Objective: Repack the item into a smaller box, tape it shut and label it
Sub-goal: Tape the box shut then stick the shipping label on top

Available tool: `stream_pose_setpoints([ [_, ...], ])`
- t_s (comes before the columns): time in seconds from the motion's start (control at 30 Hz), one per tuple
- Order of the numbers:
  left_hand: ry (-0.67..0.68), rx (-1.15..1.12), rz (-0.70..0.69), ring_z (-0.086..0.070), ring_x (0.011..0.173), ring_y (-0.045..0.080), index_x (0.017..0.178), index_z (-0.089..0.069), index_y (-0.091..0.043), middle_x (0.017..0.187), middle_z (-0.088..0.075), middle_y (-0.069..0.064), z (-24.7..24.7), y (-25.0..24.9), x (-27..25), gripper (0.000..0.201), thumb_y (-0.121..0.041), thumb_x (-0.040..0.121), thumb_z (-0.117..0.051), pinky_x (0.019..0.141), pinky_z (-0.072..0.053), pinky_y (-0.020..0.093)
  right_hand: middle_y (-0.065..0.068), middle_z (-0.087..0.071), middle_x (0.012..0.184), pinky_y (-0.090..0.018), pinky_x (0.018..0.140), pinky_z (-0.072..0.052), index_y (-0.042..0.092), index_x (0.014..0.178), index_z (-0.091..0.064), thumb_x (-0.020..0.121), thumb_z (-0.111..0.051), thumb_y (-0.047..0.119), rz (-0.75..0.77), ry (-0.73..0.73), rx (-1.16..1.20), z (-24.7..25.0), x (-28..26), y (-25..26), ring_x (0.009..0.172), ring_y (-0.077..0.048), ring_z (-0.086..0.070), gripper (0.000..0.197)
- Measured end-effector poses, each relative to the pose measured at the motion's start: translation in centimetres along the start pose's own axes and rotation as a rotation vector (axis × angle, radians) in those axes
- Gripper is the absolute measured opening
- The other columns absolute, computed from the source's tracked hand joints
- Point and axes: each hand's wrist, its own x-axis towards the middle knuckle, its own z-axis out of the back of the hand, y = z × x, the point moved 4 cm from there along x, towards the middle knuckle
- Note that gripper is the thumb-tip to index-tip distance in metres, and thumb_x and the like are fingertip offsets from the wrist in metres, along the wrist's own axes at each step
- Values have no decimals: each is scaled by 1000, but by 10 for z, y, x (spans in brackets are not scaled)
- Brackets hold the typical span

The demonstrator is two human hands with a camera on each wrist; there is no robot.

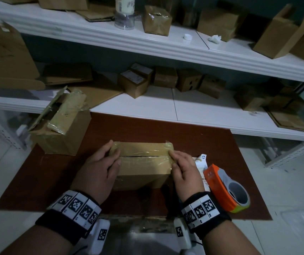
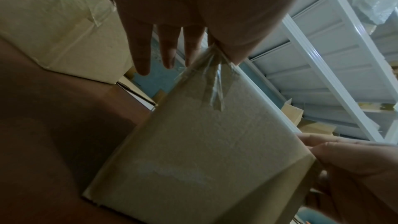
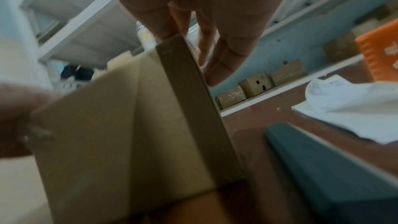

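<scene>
The small cardboard box [image 1: 143, 168] lies mid-table with clear tape [image 1: 143, 147] stretched along its top seam. My left hand [image 1: 115, 155] presses on the box's left end, thumb on the crinkled tape end [image 2: 215, 83], while its fingers [image 2: 140, 54] stay straight past the corner. My right hand [image 1: 173, 159] presses the tape down over the right end, its fingers [image 3: 219, 60] straight along that side of the box [image 3: 129, 125]. Neither hand grips the box [image 2: 204, 142].
An orange tape dispenser [image 1: 225, 188] and a white label sheet [image 1: 201, 166] lie right of the box on the brown table [image 1: 202, 140]. The larger opened box [image 1: 61, 129] stands at the table's back left. White shelves [image 1: 184, 111] with several cartons run behind.
</scene>
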Motion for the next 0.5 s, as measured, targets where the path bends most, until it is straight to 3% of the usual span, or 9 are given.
stream_pose_setpoints([
  [0.07, 4, -10, 14, -33, 143, 9, 138, -58, -24, 158, -32, -16, 1, 0, 1, 41, -36, 99, -51, 117, -31, 34, 10, -52, 138, 1, 100, -29, 23, 134, -62, 98, -53, 6, -8, 25, -9, -3, 0, -3, 118, 20, -41, 41],
  [0.17, -28, -73, 44, -39, 138, 7, 128, -67, -24, 152, -40, -17, 3, 2, 4, 35, -35, 95, -59, 114, -35, 34, 12, -55, 137, 5, 98, -25, 28, 133, -62, 99, -57, 17, -36, 37, 47, -5, -2, -6, 118, 23, -41, 36],
  [0.3, -90, -159, 64, -47, 122, 5, 107, -74, -23, 137, -49, -15, 4, 1, 9, 19, -28, 89, -71, 105, -38, 29, 24, -59, 130, 0, 100, -32, 40, 128, -62, 96, -63, 32, -94, 34, 133, -3, -4, -7, 120, 22, -45, 33],
  [0.4, -138, -241, 110, -49, 115, 8, 92, -65, -26, 126, -47, -10, 2, 0, 11, 17, -17, 82, -75, 100, -36, 28, 26, -61, 128, -10, 102, -39, 44, 128, -62, 96, -62, 34, -145, 51, 174, -2, -5, -7, 118, 18, -50, 33],
  [0.5, -104, -341, 172, -46, 114, 9, 115, -56, -32, 126, -43, -7, -2, -1, 10, 37, -15, 85, -70, 99, -35, 29, 25, -61, 130, -13, 102, -40, 46, 131, -59, 97, -60, 37, -152, 66, 170, -3, -5, -7, 120, 14, -52, 36],
])
